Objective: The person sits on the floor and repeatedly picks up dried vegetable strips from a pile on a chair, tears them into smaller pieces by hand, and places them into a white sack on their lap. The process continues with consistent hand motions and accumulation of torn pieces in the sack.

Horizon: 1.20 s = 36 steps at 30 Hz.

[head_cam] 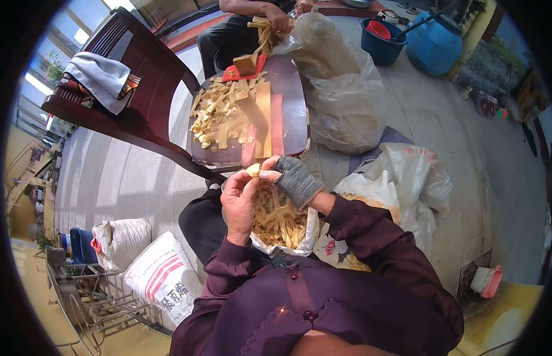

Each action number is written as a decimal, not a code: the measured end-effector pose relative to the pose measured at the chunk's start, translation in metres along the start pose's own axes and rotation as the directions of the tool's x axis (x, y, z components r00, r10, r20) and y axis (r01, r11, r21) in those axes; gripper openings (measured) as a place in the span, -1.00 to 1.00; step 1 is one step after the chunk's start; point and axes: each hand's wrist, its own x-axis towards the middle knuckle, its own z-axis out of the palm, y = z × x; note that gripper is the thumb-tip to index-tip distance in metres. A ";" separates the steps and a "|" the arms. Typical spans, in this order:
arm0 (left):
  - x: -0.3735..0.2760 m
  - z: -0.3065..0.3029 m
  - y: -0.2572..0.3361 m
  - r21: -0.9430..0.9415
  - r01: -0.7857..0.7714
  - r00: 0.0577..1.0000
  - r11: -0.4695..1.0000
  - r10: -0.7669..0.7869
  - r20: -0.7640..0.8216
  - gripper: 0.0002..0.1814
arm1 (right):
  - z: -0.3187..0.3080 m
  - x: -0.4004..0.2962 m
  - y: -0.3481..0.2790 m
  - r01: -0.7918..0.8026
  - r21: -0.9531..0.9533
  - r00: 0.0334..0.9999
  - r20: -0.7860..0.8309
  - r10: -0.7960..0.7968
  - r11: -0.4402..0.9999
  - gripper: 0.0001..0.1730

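My bare left hand (241, 205) and my right hand (297, 179), in a grey fingerless knitted glove, meet just in front of a wooden chair's seat (294, 127). Between their fingertips is a small folded yellowish piece of strip (254, 170). Below them an open white sack (312, 227) at my lap holds a heap of tan flat strips (280, 218), perhaps dried plant material. Short cut strips (213, 113) lie scattered over the seat, beside a wooden piece (263, 111) with a tall flat side. Pink-red strips of material (276, 116) lie under and beside it.
Across the chair, another person's hand (279, 18) holds long strips (260, 33) beside a large clear plastic bag (342, 98). A cloth (100, 78) hangs over the chair back (138, 84). Printed woven sacks (164, 278) and a metal rack (109, 307) stand left; plastic bags (409, 178) lie right.
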 end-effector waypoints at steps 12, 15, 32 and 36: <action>-0.001 -0.022 0.044 0.327 -0.204 0.970 0.923 0.145 0.195 -0.97 | -0.023 0.009 -0.014 -0.034 0.105 0.997 -0.058 0.041 0.994 -0.70; 0.001 -0.031 0.045 0.390 -0.149 0.987 0.909 0.116 0.108 -0.96 | -0.016 0.006 -0.011 -0.059 0.174 0.998 -0.022 0.064 0.983 -0.72; 0.022 -0.077 -0.030 0.650 -0.759 0.611 -0.041 0.302 0.732 -0.86 | 0.022 -0.001 0.039 0.215 -0.525 0.955 0.288 -0.066 0.823 -0.53; 0.039 -0.095 -0.050 0.682 -0.729 0.645 -0.047 0.283 0.710 -0.80 | 0.030 -0.009 0.028 0.182 -0.564 0.968 0.245 -0.048 0.805 -0.54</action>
